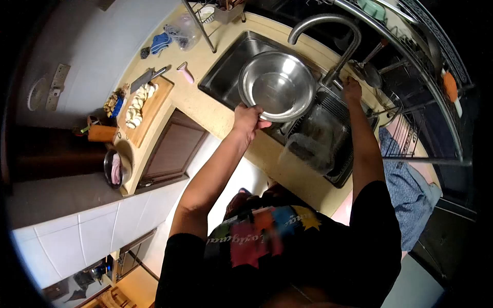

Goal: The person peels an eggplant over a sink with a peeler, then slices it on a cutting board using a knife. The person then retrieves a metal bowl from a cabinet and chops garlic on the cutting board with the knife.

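Note:
My left hand (pixel 249 120) grips the near rim of a shiny stainless steel bowl (pixel 277 92), its thumb toward the inside. The bowl is over the left basin of the steel sink (pixel 218 72). Whether it holds water I cannot tell. My right hand (pixel 352 90) is closed at the faucet handle (pixel 337 83), to the right of the spout base; its fingers show only in part. The curved faucet (pixel 328 19) arches above the bowl's far side. No stream from the spout can be made out.
At left, a cutting board (pixel 143 123) bears pale slices and a knife (pixel 149 77). A pink peeler (pixel 186 73) lies nearby. A bowl with pink meat (pixel 115 169) stands at the counter's end. A clear plastic bag or tub (pixel 308 153) sits by the right basin. A dish rack (pixel 457 133) overhangs the right.

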A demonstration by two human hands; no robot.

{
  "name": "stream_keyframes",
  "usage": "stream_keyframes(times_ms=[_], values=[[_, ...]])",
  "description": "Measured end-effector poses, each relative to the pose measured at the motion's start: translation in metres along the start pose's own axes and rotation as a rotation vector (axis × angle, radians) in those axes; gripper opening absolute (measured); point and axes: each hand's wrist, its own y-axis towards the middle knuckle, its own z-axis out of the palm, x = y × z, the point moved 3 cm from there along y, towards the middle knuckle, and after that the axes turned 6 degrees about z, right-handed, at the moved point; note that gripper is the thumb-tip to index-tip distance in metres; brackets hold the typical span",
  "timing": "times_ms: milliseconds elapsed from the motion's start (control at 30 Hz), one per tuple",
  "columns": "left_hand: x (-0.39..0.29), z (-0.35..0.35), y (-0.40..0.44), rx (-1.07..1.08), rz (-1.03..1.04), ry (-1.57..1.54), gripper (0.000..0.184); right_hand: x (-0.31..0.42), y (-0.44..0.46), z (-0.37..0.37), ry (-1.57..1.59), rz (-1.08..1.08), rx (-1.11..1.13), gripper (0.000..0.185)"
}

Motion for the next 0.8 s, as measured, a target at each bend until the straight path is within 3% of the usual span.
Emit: stream_keyframes(times_ms=[67,167,267,367,567,633,733,800], values=[[-0.006,0.018,0.024,0.030,0.022,-0.023,0.034,-0.001,0.006,0.003,-0.140,0.116,0.106,0.037],[-0.008,0.035,0.053,0.047,-0.031,0.016,0.033,-0.069,0.028,0.056,0.287,-0.136,-0.073,0.036],[-0.040,0.020,0.042,-0.005,-0.049,0.001,0.034,-0.046,0.050,0.081,0.420,-0.116,-0.049,0.033],[-0.039,0.027,0.059,0.019,-0.087,0.001,0.036,-0.013,0.038,0.032,0.315,-0.113,-0.163,0.029],[-0.062,0.018,0.069,-0.024,-0.040,-0.030,0.029,0.036,0.024,-0.007,0.403,0.192,0.030,0.025],[-0.065,0.020,0.074,-0.025,-0.112,-0.052,0.023,0.030,0.032,-0.003,0.223,0.271,0.041,0.026],[-0.063,0.021,0.068,-0.058,-0.191,-0.051,0.016,0.023,0.041,0.007,0.246,0.271,0.179,0.030],[-0.062,0.024,0.052,-0.089,-0.236,-0.025,0.020,0.029,0.037,0.001,0.274,0.174,0.063,0.030]])
